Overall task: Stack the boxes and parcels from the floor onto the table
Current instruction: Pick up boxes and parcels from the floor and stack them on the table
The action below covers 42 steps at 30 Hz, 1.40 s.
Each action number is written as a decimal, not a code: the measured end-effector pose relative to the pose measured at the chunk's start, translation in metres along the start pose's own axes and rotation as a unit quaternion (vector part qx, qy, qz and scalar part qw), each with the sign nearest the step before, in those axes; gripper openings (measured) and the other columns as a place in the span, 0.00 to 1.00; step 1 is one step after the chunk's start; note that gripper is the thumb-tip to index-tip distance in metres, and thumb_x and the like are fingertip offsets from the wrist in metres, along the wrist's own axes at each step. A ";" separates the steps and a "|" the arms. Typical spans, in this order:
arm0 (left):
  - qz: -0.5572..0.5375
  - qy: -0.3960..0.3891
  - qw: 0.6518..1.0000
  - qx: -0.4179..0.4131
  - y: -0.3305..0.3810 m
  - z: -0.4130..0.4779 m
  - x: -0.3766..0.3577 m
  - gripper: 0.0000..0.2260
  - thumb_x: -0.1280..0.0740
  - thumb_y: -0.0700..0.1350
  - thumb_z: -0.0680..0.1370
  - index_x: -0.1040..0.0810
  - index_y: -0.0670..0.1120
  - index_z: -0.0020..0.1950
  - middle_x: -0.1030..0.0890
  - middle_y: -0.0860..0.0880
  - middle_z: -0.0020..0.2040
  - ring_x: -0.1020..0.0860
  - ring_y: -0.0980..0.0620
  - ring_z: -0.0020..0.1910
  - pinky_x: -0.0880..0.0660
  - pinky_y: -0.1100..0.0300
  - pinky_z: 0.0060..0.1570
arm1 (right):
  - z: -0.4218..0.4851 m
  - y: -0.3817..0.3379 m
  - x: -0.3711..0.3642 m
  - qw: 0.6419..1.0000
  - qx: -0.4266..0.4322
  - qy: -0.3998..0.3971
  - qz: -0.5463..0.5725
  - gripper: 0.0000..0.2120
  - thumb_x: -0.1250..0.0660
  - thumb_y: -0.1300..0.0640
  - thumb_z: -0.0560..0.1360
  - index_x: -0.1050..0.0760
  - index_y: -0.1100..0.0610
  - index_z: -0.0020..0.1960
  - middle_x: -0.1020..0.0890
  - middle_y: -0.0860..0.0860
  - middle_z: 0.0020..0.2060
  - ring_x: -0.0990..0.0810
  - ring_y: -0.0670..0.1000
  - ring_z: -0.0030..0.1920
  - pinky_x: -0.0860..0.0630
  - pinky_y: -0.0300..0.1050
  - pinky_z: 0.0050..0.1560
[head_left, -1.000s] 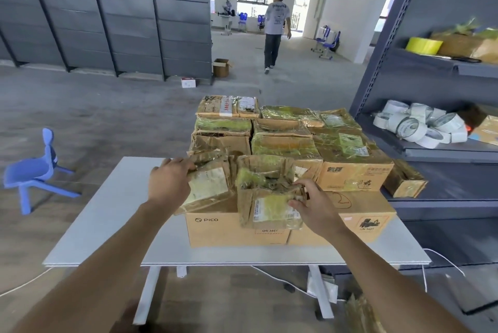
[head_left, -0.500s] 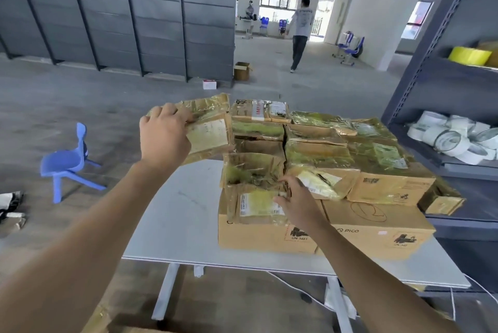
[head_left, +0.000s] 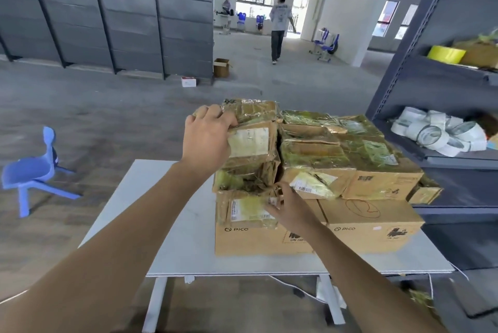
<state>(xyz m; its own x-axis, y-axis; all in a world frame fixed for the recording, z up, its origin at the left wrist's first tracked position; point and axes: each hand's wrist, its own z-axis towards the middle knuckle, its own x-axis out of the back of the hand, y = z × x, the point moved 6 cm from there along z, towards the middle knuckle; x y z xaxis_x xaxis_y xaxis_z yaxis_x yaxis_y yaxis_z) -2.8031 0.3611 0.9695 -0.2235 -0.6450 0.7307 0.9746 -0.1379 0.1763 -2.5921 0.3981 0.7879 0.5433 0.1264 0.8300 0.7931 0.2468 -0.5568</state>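
The left hand [head_left: 207,141] gripped a labelled parcel [head_left: 252,141] atop the stack on the table [head_left: 188,246], while the right hand [head_left: 289,207], fingers spread, steadied a lower parcel [head_left: 246,207] against toppling.

White table [head_left: 172,249], two PICO boxes [head_left: 258,241] on it

Taped, crumpled brown parcels [head_left: 310,154] stacked in layers on two PICO boxes [head_left: 369,222] sitting side by side on white bench [head_left: 172,224], right half. Labelled parcel [head_left: 250,141] tilted at stack's top left.
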 end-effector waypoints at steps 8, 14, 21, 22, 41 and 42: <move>-0.005 0.010 0.997 -0.076 0.068 0.010 -0.007 0.15 0.32 0.32 0.69 0.21 0.46 0.51 0.25 0.46 0.50 0.29 0.43 0.54 0.39 0.52 0.49 | -0.019 0.015 0.093 0.969 0.033 0.117 0.216 0.38 0.31 0.40 0.71 0.46 0.39 0.75 0.36 0.38 0.71 0.28 0.36 0.61 0.26 0.46 0.60; -0.019 -0.027 0.993 -0.114 0.124 0.008 -0.028 0.15 0.34 0.33 0.70 0.22 0.47 0.53 0.26 0.48 0.52 0.29 0.45 0.54 0.39 0.54 0.51 | -0.024 0.016 0.155 0.958 0.053 0.103 0.264 0.54 0.21 0.35 0.57 0.57 0.20 0.67 0.40 0.22 0.63 0.36 0.34 0.67 0.36 0.44 0.64; -0.069 -0.031 0.986 -0.147 0.166 -0.001 -0.044 0.14 0.32 0.31 0.71 0.20 0.45 0.52 0.24 0.47 0.50 0.28 0.45 0.54 0.36 0.53 0.51 | -0.027 0.045 0.187 0.963 0.019 0.125 0.238 0.52 0.20 0.43 0.61 0.51 0.27 0.72 0.31 0.42 0.70 0.30 0.48 0.68 0.31 0.55 0.67; -0.079 -0.030 0.984 -0.154 0.169 -0.003 -0.046 0.13 0.31 0.32 0.72 0.19 0.45 0.53 0.23 0.47 0.50 0.27 0.44 0.53 0.34 0.52 0.51 | -0.027 0.051 0.189 0.965 0.013 0.124 0.232 0.50 0.20 0.43 0.62 0.49 0.29 0.72 0.29 0.42 0.69 0.29 0.48 0.67 0.30 0.56 0.67; -0.026 -0.406 0.907 0.107 0.075 -0.070 -0.146 0.24 0.44 0.54 0.80 0.39 0.46 0.73 0.38 0.42 0.72 0.39 0.39 0.71 0.36 0.41 0.66 | -0.017 0.131 0.120 0.975 -0.100 0.002 0.198 0.48 0.23 0.54 0.70 0.51 0.46 0.78 0.30 0.50 0.69 0.28 0.55 0.66 0.30 0.50 0.64; -0.019 -0.394 0.914 0.100 0.074 -0.071 -0.147 0.22 0.44 0.55 0.80 0.37 0.46 0.72 0.37 0.43 0.71 0.38 0.40 0.71 0.35 0.42 0.66 | -0.015 0.131 0.114 0.975 -0.099 -0.005 0.201 0.48 0.23 0.54 0.69 0.51 0.45 0.78 0.29 0.50 0.68 0.28 0.55 0.66 0.31 0.50 0.65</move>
<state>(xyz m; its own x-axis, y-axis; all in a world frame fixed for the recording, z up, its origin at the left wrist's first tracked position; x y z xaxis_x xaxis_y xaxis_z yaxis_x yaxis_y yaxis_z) -2.6971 0.3926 0.8282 -0.2744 0.1093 0.9554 0.9616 0.0410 0.2714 -2.4224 0.4301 0.8093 0.8189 0.1847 0.5434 0.5550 -0.0138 -0.8317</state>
